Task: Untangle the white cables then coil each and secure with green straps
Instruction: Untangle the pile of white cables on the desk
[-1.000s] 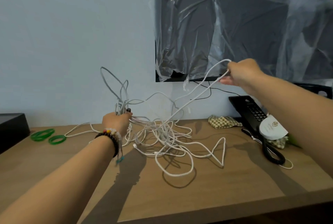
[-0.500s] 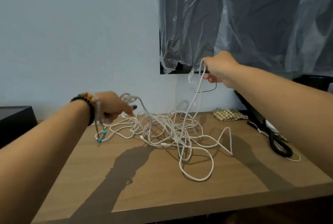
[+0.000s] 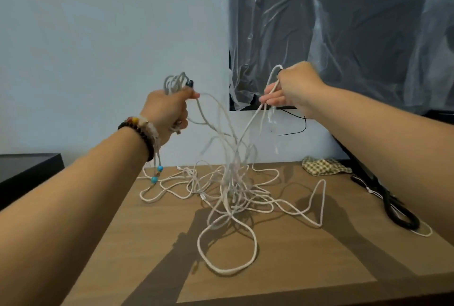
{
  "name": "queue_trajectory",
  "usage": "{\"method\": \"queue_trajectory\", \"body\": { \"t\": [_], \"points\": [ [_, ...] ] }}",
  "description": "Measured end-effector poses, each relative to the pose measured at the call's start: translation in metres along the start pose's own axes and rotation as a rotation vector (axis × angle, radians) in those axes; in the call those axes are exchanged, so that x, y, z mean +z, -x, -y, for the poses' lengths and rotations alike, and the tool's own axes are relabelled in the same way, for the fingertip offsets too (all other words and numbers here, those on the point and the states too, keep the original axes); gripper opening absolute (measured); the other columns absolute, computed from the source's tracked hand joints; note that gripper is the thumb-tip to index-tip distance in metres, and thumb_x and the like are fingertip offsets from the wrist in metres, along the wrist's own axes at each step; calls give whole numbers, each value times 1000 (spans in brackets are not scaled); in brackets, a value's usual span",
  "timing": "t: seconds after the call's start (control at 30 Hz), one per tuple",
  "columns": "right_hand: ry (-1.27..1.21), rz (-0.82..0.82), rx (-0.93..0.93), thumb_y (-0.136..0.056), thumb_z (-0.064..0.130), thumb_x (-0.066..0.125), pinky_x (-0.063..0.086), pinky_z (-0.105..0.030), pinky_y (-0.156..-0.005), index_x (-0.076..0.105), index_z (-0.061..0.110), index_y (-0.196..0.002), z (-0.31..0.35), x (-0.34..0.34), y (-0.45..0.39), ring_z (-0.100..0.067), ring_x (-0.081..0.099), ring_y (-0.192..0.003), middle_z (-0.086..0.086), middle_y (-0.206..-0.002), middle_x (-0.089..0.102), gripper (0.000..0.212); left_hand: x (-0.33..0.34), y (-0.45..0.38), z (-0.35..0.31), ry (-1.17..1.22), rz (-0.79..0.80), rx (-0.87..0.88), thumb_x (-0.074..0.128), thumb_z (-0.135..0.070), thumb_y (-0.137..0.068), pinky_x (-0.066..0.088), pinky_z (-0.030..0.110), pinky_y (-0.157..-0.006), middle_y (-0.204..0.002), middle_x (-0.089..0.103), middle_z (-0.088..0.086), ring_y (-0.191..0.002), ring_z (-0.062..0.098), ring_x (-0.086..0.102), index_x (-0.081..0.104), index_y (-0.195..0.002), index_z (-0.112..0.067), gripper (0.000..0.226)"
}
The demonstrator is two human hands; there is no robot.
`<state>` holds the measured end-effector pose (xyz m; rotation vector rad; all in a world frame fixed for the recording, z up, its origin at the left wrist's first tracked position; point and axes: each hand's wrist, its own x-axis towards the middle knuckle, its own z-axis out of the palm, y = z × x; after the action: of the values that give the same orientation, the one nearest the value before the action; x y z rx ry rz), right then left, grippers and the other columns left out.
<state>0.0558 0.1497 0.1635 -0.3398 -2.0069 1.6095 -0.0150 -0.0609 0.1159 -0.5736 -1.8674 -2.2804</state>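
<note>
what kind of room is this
Probably a hotel room or small office: a wooden desk against a plain wall, a corded desk phone at right, and a wall-mounted screen under plastic wrap.

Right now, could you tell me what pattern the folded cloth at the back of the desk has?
The cloth has a yellowish-green and white check, seen in the head view.

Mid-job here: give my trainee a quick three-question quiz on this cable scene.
1. True or false: both hands grip white cable above the table.
2. Which hand wears the beaded bracelet: A left, B right?
3. Fill in: the checked cloth lies near the ____ hand.

Key: 1 true, each holds a strand of the white cables, whose tangle mostly rests on the table. 2 A. 3 right.
</note>
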Motion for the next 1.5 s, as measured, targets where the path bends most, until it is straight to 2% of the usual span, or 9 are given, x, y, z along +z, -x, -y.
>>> {"method": "queue_trajectory", "body": {
  "t": [0.13, 0.27, 0.47, 0.6, 0.87, 0.97, 1.13, 1.27, 1.5],
  "points": [
    [-18, 73, -155, -99, 4, 29, 55, -24, -48, 55, -6, -101, 6, 6, 6, -27, 72, -60, -20, -82, 65, 28, 14, 16, 15, -85, 207, -30, 65, -17, -92, 25, 20, -37, -48, 30, -8, -41, 9, 25, 64, -108, 0, 24],
    [-118, 124, -240, -97, -2, 32, 59, -28, -55, 51, -6, -117, 23, 12, 6, -30, 73, -67, -18, -77, 64, 28, 38, 35, 38, -295, 371, -50, 68, -20, -90, 29, 21, -38, -48, 35, -4, -41, 11, 30, 66, -94, -7, 14],
    [-292, 105, -242, -94, -5, 36, 54, -22, -56, 57, -7, -89, 33, -5, 7, -25, 73, -69, -18, -82, 66, 21, 49, 42, 52, -499, 352, -32, 64, -19, -92, 40, 22, -42, -55, 43, 2, -46, 13, 39, 67, -80, -12, 14],
    [-262, 104, -207, -95, -5, 41, 57, -26, -61, 56, 2, -96, 7, -13, 11, -22, 72, -69, -16, -89, 66, 17, 51, 38, 47, -357, 221, 5, 64, -18, -92, 34, 21, -39, -53, 46, -1, -46, 12, 36, 71, -91, -4, 15],
    [340, 594, -178, -90, 11, 64, 55, -20, -58, 64, 8, -108, -77, 16, 60, -9, 66, -62, -10, -96, 70, 18, 65, 23, 8, -123, 120, 50, 62, -18, -94, 30, 25, -45, -40, 38, -11, -38, 9, 32, 73, -94, -6, 15],
    [446, 559, -217, -90, 18, 67, 55, -25, -56, 63, 11, -99, -87, 35, 58, -11, 66, -57, -6, -85, 68, 12, 67, 23, -6, -71, 128, 82, 61, -18, -95, 28, 25, -45, -43, 37, -9, -40, 9, 31, 72, -90, -10, 15],
    [796, 334, -342, -88, 44, 65, 52, -36, -70, 50, 16, -110, -100, 46, 42, -23, 63, -78, -3, -96, 60, 39, 55, 20, -21, 44, 86, 47, 63, -16, -93, 30, 21, -39, -48, 35, -9, -42, 7, 30, 67, -101, -1, 17],
    [949, 302, -349, -93, 27, 57, 48, -33, -73, 61, 21, -103, -132, 43, 34, -25, 60, -95, -2, -107, 63, 13, 39, 14, -35, 174, 6, 46, 64, -11, -92, 26, 21, -40, -44, 33, -10, -38, 6, 27, 61, -89, -7, 6],
    [552, 384, -49, -83, 8, 64, 44, -24, -47, 45, 27, -140, -187, 18, 25, -7, 54, -44, 7, -65, 58, 64, 15, -4, -72, 156, -128, 185, 68, -13, -89, 27, 22, -41, -45, 33, -8, -40, 9, 28, 57, -81, -12, 13]
  ]
}}
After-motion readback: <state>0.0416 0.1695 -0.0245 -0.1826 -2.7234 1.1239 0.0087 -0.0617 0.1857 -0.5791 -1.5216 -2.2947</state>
